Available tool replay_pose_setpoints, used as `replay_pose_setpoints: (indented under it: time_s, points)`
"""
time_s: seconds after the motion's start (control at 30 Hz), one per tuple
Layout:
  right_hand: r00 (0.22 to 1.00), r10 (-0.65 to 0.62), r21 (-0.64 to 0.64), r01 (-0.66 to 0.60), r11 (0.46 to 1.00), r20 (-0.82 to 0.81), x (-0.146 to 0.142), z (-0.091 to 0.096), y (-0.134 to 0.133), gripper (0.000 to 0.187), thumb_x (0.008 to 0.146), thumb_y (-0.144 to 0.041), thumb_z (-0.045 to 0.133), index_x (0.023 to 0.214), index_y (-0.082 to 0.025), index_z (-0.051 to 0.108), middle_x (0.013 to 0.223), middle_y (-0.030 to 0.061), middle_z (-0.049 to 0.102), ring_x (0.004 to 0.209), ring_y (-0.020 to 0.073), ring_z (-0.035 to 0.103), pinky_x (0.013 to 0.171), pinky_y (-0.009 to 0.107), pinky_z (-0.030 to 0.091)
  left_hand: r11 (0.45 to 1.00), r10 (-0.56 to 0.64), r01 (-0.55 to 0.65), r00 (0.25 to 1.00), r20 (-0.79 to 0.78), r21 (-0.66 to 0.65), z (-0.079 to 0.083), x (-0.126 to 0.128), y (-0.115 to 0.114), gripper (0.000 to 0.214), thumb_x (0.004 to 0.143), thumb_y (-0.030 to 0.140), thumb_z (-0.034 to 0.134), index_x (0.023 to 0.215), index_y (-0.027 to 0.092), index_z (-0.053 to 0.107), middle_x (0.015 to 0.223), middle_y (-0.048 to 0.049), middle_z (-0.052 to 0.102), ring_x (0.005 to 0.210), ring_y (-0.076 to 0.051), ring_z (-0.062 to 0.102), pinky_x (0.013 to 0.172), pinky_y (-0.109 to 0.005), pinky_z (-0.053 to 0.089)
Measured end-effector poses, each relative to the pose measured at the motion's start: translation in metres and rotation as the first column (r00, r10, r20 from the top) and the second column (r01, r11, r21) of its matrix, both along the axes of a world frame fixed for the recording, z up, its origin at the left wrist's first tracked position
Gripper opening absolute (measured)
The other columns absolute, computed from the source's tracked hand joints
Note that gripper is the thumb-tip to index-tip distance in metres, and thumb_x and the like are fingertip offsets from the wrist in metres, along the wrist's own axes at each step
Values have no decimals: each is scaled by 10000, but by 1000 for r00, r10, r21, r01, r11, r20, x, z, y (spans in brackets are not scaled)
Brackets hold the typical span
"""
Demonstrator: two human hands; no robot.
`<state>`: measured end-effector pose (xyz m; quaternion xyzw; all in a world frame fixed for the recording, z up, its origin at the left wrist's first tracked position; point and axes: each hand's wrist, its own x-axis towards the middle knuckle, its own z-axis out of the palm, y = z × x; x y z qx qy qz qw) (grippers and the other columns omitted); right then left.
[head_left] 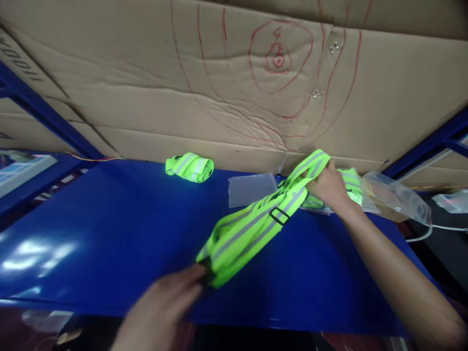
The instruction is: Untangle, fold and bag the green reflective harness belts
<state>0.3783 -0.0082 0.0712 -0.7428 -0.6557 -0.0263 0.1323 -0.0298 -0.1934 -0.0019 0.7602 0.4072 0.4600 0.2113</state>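
Observation:
A neon yellow-green reflective strap (pixel 252 224) with grey stripes and a black buckle lies stretched across the blue table (pixel 109 234). My right hand (pixel 329 187) is closed on its far end at the back right. My left hand (pixel 171 304), blurred by motion, pinches its near end by the table's front edge. A second, rolled-up reflective strap (pixel 190 167) rests at the back of the table, apart from both hands.
A flat clear plastic bag (pixel 250 187) lies behind the stretched strap. More clear bags (pixel 395 197) with another green strap sit at the back right. A cardboard wall (pixel 234 87) with red drawings stands behind the table. Blue rack bars frame both sides.

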Motion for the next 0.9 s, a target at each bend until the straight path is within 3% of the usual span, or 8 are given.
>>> replay_pose_setpoints:
  time_s: [0.1, 0.2, 0.37, 0.5, 0.73, 0.77, 0.83, 0.9]
  points:
    - [998, 13, -91, -18, 996, -55, -10, -2, 22, 519, 926, -360, 582, 1395, -137, 597, 1398, 251, 593, 1192, 403, 643, 960, 517, 513, 924, -338, 382, 824, -455, 4, -2, 21, -13, 1018, 682, 250, 711, 1590, 516, 335, 1227, -84, 754, 962, -439, 770, 664, -520, 719]
    - [993, -16, -172, -4, 985, -117, -19, -9, 39, 440, 955, -304, 609, 1345, -101, 617, 1299, 257, 666, 1166, 391, 665, 968, 512, 520, 880, -407, 475, 720, -562, -29, -9, 32, -20, 1118, 698, 240, 688, 1657, 424, 143, 1301, -124, 710, 1036, -430, 755, 689, -524, 721]
    - [961, -30, -290, -53, 956, -276, -39, -17, 61, 382, 1013, -393, 670, 1322, -171, 637, 1319, 111, 663, 1128, 254, 683, 951, 467, 594, 861, -349, 500, 710, -612, 89, -42, 46, -38, 933, 731, 284, 673, 1604, 462, 398, 1200, -137, 771, 963, -393, 782, 606, -503, 708]
    - [939, -15, -284, -89, 955, -345, -50, -10, 63, 339, 1030, -384, 646, 1293, -170, 652, 1273, 100, 684, 1079, 232, 697, 916, 442, 607, 916, -306, 394, 810, -500, 79, -60, 62, -47, 1082, 771, 374, 713, 1688, 331, 141, 1037, -238, 784, 860, -470, 770, 633, -637, 683]
    - [976, 162, 52, -156, 986, -147, -67, 13, -21, 311, 1053, -325, 486, 1057, -156, 747, 1051, 171, 769, 1082, 370, 709, 938, 474, 506, 960, -81, 190, 890, -449, 204, -81, 79, -61, 1071, 729, 445, 730, 1677, 264, 267, 876, -281, 735, 795, -479, 747, 623, -665, 648]
    - [923, 365, 75, -358, 931, -119, -76, 9, -37, 262, 1037, -283, 507, 1098, -193, 745, 1062, 132, 776, 1028, 319, 724, 914, 438, 515, 947, -46, 184, 888, -457, 264, -82, 80, -63, 991, 735, 430, 720, 1647, 256, 372, 843, -271, 721, 774, -454, 744, 622, -638, 651]
    - [581, 796, -64, -813, 579, -169, -98, -6, -61, 249, 1013, -219, 561, 1194, -241, 730, 1126, 78, 777, 985, 233, 729, 923, 383, 521, 908, 75, 127, 889, -452, 400, -82, 84, -67, 771, 756, 351, 695, 1518, 287, 593, 833, -216, 703, 774, -378, 744, 689, -574, 665]
    - [323, 916, -167, -943, 289, -236, -116, -26, -74, 284, 981, -174, 638, 1248, -233, 713, 1188, 76, 766, 1077, 225, 715, 992, 386, 503, 874, 195, 39, 886, -422, 485, -78, 88, -70, 558, 800, 276, 660, 1353, 316, 729, 908, -144, 690, 854, -297, 740, 849, -528, 658]
